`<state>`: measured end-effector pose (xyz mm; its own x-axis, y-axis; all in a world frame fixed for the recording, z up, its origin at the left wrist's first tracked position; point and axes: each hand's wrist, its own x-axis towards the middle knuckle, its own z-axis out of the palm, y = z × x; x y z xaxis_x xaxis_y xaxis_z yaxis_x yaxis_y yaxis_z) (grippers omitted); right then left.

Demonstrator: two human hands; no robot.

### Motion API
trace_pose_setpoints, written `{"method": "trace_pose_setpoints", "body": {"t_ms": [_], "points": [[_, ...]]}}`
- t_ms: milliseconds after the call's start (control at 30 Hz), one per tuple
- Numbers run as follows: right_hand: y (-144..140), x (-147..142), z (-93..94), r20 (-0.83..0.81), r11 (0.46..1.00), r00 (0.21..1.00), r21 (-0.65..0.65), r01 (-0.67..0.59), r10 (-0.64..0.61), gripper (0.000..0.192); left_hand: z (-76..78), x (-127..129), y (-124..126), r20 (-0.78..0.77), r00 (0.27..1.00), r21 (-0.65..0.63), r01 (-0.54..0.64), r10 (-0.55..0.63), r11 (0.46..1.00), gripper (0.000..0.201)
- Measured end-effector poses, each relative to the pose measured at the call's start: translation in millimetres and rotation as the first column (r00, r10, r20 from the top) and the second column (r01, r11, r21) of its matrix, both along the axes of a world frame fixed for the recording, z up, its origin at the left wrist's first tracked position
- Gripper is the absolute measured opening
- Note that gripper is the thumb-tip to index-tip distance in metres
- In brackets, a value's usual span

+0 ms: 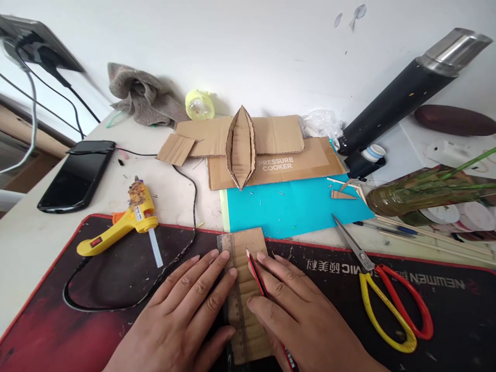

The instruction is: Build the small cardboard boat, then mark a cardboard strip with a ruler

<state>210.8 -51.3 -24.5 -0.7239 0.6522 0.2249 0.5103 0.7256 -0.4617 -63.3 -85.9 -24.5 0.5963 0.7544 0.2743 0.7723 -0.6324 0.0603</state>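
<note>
A strip of brown cardboard [253, 315] lies on the dark mat in front of me, with a clear ruler [239, 330] along its left side. My left hand [189, 305] rests flat with fingers stretched, its fingertips on the ruler's edge. In my right hand [298, 305] is a red and black pencil [257, 273], its tip pointing away from me over the cardboard. Beyond them, a boat-shaped cardboard piece [243, 147] rests on flat cardboard sheets [279, 135].
A yellow glue gun [120, 227] and its cord lie left, near a black phone [77, 175]. Scissors [387, 294] lie open at right. A blue sheet [287, 209] sits behind the mat. A black flask [399, 98] and a jar with stems [418, 191] are at back right.
</note>
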Motion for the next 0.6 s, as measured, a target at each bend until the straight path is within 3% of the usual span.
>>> {"method": "trace_pose_setpoints", "body": {"t_ms": [600], "points": [[0.4,1.3,10.7,0.051,0.996,0.998,-0.077,-0.038,0.042,0.033,1.8,3.0,-3.8,0.026,0.999,-0.052,-0.039,0.04,0.998,0.053]]}}
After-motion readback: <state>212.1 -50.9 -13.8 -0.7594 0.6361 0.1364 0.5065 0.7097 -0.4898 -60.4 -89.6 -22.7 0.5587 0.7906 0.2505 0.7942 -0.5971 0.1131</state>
